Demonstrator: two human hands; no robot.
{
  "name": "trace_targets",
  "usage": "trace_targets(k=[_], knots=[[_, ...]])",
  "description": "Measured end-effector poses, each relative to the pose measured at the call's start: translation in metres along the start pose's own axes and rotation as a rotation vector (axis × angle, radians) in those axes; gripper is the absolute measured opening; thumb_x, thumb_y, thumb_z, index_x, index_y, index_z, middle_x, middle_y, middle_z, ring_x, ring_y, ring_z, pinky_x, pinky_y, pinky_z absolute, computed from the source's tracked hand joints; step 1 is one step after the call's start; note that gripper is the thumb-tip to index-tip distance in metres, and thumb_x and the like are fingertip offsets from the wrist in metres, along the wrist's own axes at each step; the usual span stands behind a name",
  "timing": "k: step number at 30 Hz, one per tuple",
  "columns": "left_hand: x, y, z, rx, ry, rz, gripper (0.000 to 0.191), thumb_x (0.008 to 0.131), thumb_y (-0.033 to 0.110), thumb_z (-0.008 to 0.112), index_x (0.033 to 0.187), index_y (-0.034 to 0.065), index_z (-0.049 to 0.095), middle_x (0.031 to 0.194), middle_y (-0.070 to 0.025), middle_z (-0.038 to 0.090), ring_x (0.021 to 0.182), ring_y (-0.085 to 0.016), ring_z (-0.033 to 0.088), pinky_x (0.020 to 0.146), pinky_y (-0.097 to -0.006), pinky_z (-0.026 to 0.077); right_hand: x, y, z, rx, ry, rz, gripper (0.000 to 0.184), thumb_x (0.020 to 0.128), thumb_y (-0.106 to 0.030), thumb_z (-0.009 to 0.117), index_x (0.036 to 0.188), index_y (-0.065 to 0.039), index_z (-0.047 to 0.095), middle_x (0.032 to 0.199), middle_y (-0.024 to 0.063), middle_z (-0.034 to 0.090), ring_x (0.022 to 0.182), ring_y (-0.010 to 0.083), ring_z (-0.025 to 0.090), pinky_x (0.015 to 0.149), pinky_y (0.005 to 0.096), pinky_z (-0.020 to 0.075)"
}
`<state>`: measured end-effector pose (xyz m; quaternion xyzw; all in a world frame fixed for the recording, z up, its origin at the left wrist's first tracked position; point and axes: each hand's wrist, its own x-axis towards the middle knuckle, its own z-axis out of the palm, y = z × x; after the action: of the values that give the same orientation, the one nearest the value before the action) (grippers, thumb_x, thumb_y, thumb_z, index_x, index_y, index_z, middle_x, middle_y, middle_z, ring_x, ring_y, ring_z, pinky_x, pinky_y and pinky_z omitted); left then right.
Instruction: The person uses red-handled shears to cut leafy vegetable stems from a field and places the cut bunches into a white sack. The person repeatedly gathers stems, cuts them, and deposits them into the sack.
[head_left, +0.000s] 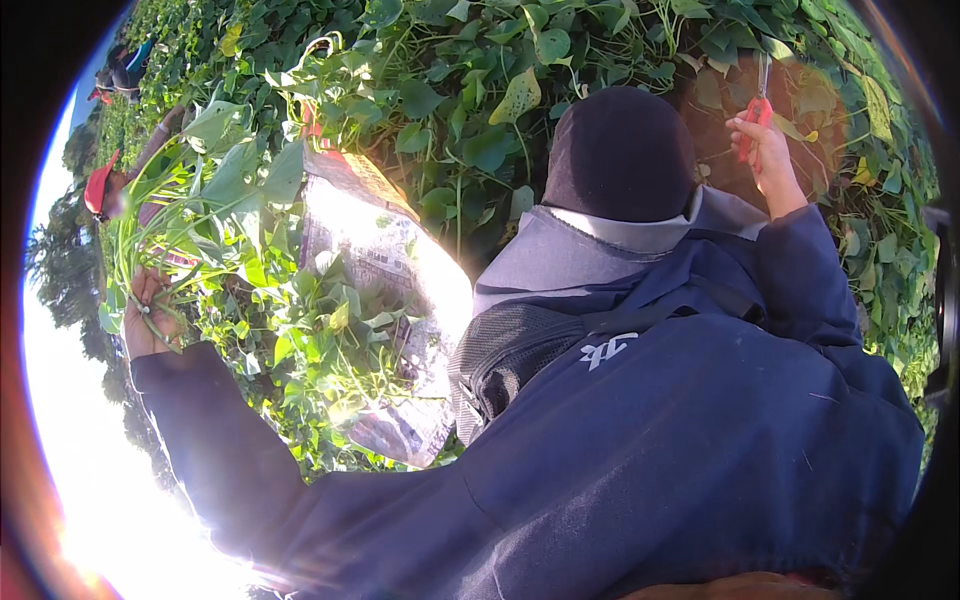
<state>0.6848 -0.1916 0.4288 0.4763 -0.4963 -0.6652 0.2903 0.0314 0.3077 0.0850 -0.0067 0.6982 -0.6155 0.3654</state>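
Observation:
My left hand (155, 307) is raised at the left, gripping a bunch of cut leafy vines (225, 180) by the stems. The heart-shaped leaves fan out above it and look like sweet potato. At the upper right, my right hand (769, 146) holds red-handled snips (756, 120), their slim metal blades pointing away from me, close to the foliage. Between my arms lies a large printed woven sack (360, 199), with loose leafy stems (356, 337) on it or in its opening; glare hides which.
Dense vine plants (472, 97) cover the ground ahead. Bare brown soil (720, 120) shows near the snips. A co-worker in a red cap (99, 184) is bent at the far left, and another person (127, 71) is farther off. My dark-covered knee (619, 157) rises in the middle.

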Motion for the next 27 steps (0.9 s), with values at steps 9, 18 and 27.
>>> trace_targets(k=[9, 18, 27], knots=[[-0.028, -0.056, -0.011, -0.001, 0.31, 0.037, 0.019, 0.097, 0.018, 0.054, 0.098, -0.0001, 0.059, 0.08, -0.0047, 0.056, 0.083, -0.018, 0.059, 0.082, -0.0357, 0.053, 0.006, 0.004, -0.003, -0.003, -0.067, 0.0, 0.026, 0.082, -0.013, 0.067, 0.104, -0.005, 0.055, 0.093, 0.0087, 0.065, 0.076, 0.0138, 0.06, 0.066, 0.0282, 0.0506], [0.049, -0.081, 0.006, -0.546, 0.134, 0.425, 0.016, 0.095, 0.015, 0.055, 0.089, -0.0002, 0.054, 0.07, -0.0045, 0.049, 0.085, -0.025, 0.056, 0.096, -0.0404, 0.046, -0.008, 0.001, -0.006, 0.029, -0.037, -0.014, 0.026, 0.08, -0.013, 0.067, 0.101, -0.006, 0.054, 0.092, 0.0084, 0.064, 0.074, 0.0147, 0.059, 0.065, 0.0287, 0.0495], [0.048, -0.345, 0.168, -0.599, 0.393, 0.104, 0.009, 0.092, 0.009, 0.058, 0.095, 0.0012, 0.055, 0.077, -0.0051, 0.053, 0.084, -0.024, 0.058, 0.088, -0.0392, 0.049, -0.013, -0.004, -0.003, 0.01, -0.062, 0.0, 0.03, 0.079, -0.015, 0.067, 0.104, -0.005, 0.053, 0.09, 0.0081, 0.061, 0.073, 0.0147, 0.057, 0.064, 0.0284, 0.0488]])
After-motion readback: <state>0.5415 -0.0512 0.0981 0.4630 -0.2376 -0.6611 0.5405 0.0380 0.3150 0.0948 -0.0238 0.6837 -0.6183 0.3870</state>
